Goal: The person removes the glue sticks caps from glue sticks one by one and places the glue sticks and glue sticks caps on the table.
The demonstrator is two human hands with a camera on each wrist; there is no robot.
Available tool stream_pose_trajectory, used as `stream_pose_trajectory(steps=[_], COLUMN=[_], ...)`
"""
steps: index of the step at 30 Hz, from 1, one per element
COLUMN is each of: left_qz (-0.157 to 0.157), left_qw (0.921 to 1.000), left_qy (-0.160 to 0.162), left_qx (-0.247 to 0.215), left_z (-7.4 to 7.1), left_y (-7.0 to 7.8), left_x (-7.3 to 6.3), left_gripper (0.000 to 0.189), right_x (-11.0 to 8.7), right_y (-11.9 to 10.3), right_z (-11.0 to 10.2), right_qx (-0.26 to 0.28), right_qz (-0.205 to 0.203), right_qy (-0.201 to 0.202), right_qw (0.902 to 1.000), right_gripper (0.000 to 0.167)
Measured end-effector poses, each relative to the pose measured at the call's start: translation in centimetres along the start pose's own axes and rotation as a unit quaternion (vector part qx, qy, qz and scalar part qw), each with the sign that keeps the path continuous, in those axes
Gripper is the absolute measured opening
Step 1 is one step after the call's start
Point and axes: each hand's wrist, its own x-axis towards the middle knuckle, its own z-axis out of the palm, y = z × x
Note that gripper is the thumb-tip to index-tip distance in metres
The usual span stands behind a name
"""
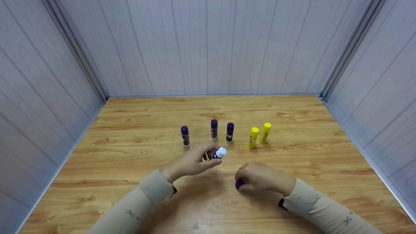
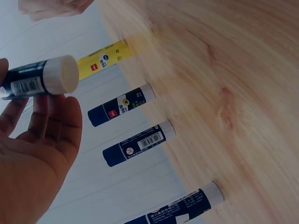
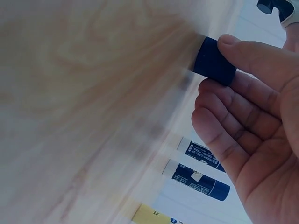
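My left hand [image 1: 191, 161] grips a dark blue glue stick [image 2: 35, 79] above the table, its white end [image 1: 221, 152] facing right. Fingers hide the other end of this stick. Lower and to the right, my right hand [image 1: 260, 177] pinches a dark blue cap [image 3: 216, 60] between thumb and fingers, right down at the tabletop. Beyond the left hand stand three blue glue sticks, one at left [image 1: 185, 136], one in the middle [image 1: 214, 129] and one to its right [image 1: 230, 132], all upright with caps on.
Two yellow glue sticks, a nearer one [image 1: 253, 137] and a farther one [image 1: 265, 133], stand close together right of the blue ones. The wood-grain table [image 1: 130, 130] meets pale panel walls [image 1: 208, 48] at the back and both sides.
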Motion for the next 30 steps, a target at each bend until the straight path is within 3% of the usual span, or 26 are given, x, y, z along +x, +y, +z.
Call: stream_pose_trajectory(steps=[8, 19, 30], left_qz=[-0.045, -0.034, -0.047], left_qw=[0.9977, 0.9950, 0.9894], left_qy=[-0.046, -0.090, -0.136], left_qx=[-0.022, 0.028, 0.018], left_z=[0.6, 0.9, 1.2], left_y=[-0.4, -0.8, -1.2], left_x=[-0.3, -0.4, -0.6], left_gripper=[0.016, 0.023, 0.024], right_x=[0.1, 0.3, 0.5], right_y=[0.1, 0.1, 0.3], right_z=[0.0, -0.1, 0.0], right_qx=[0.005, 0.010, 0.016], right_qz=[0.018, 0.015, 0.028], right_qy=[0.000, -0.001, -0.006], right_qw=[0.9998, 0.9998, 0.9995], right_gripper=[0.010, 0.012, 0.017])
